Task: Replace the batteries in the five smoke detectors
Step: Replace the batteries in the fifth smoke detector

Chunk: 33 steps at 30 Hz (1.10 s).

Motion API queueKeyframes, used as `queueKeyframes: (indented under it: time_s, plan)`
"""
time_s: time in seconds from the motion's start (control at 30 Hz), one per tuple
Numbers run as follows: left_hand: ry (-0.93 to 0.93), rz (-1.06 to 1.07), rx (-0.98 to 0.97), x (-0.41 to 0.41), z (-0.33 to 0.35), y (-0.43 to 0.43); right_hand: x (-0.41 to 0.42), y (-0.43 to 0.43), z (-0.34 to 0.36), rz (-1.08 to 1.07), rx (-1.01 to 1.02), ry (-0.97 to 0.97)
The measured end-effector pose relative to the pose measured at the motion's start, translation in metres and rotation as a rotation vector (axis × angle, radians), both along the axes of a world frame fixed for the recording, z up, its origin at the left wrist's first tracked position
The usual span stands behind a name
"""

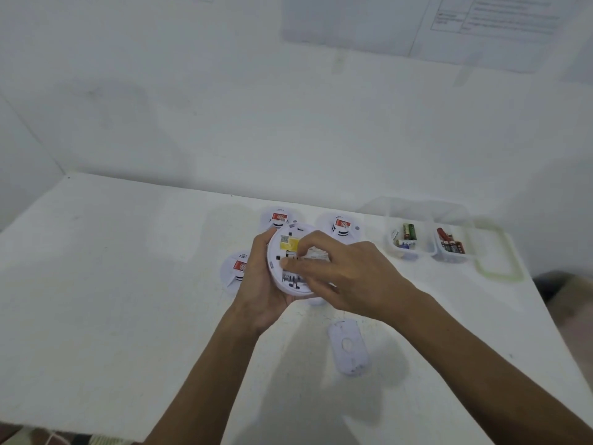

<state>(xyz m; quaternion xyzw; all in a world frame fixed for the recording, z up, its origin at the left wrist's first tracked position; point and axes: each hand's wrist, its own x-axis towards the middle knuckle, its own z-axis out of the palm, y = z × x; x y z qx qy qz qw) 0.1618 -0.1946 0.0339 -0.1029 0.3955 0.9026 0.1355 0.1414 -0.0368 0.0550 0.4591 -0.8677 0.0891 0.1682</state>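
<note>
Yellow-stickered smoke detector (286, 249), writing illegible: left hand (260, 284) grips it, right hand (349, 274) pinches its battery (317, 254).

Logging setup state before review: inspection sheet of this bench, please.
Surface: white table, lightly marked.
Job's things: held detector, back up; three detectors on the table; loose cover plate lying nearer; two battery tubs.
Clutter: green-rimmed lid beside the tubs.
Grippers: left hand grips the held detector; right hand has its fingers at the battery bay, grip unclear.
Cables: nothing seen.
Surroundings: white wall, papers on it.
</note>
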Motion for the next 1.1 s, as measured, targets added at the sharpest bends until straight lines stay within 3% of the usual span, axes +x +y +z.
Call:
queueKeyframes:
  time_s: [0.53, 0.87, 1.1]
  plan:
    - [-0.055, 0.010, -0.041, -0.010, -0.003, 0.013, -0.006, 0.010, 0.004, 0.027, 0.075, 0.013]
    - [-0.049, 0.095, -0.009, -0.020, -0.009, -0.002, -0.012, 0.014, 0.016, 0.026, 0.011, 0.004]
    - [0.046, 0.072, -0.033, -0.014, -0.006, -0.001, 0.000, -0.003, 0.024, -0.078, -0.169, -0.286]
